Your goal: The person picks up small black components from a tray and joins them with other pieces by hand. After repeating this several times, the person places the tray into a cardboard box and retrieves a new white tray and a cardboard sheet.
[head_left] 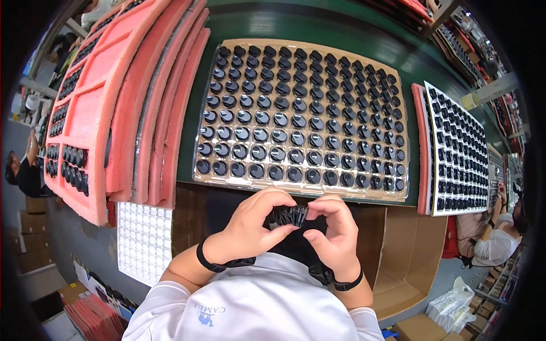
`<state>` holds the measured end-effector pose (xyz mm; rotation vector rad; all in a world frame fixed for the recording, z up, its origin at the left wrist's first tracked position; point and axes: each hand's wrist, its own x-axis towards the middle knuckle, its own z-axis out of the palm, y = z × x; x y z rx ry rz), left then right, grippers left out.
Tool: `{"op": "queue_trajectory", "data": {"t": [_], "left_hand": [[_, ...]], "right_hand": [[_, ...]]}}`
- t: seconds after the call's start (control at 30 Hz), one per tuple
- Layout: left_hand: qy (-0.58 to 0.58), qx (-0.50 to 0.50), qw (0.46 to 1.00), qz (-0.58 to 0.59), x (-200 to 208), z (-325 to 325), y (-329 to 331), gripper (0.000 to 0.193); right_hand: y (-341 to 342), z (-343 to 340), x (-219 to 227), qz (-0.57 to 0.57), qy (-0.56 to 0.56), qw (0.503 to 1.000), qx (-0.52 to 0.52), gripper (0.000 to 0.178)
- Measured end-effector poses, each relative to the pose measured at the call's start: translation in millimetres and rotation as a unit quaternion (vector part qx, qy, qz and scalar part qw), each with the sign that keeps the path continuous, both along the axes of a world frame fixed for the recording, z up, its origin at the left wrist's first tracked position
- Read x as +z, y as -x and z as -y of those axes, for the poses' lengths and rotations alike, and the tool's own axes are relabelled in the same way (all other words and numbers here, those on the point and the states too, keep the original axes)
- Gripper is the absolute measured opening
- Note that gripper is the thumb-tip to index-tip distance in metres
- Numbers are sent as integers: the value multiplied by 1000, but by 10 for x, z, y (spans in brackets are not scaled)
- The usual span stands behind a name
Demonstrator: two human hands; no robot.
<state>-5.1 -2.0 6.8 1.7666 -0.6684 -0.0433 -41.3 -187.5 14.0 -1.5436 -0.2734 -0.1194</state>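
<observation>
Near the front edge of the tray, my left hand [250,221] is closed on a short row of small thin black parts [289,215], stacked side by side between thumb and fingers. My right hand [336,236] is at the row's right end, its curled fingertips touching or almost touching it. The right thumb stands apart from those fingers. Just beyond both hands lies a large clear plastic tray [301,192] on brown card, filled with rows of round black cap-like pieces [298,121]. The exact kind of the held parts is too small to tell.
Pink foam trays [153,113] stand stacked on the left, with black pieces in the outermost one. A white tray of black pieces [459,153] leans at the right. Below are a white empty-celled tray [145,238] and an open cardboard box [404,256]. Another person [497,238] sits far right.
</observation>
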Motion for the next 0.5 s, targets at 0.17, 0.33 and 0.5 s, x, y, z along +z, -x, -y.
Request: {"op": "queue_trajectory", "data": {"t": [0.17,0.33,0.5], "left_hand": [[-30,-15,999,-14,59,-7,53,41],[6,-37,997,-71,113,-20,37,35],[36,-56,990,-124,38,-17,55,30]], "right_hand": [[41,-38,-61,-14,4,1000,2,31],[33,-41,-72,-1,-16,1000,2,29],[26,-29,-95,-21,-40,999,12,29]]}}
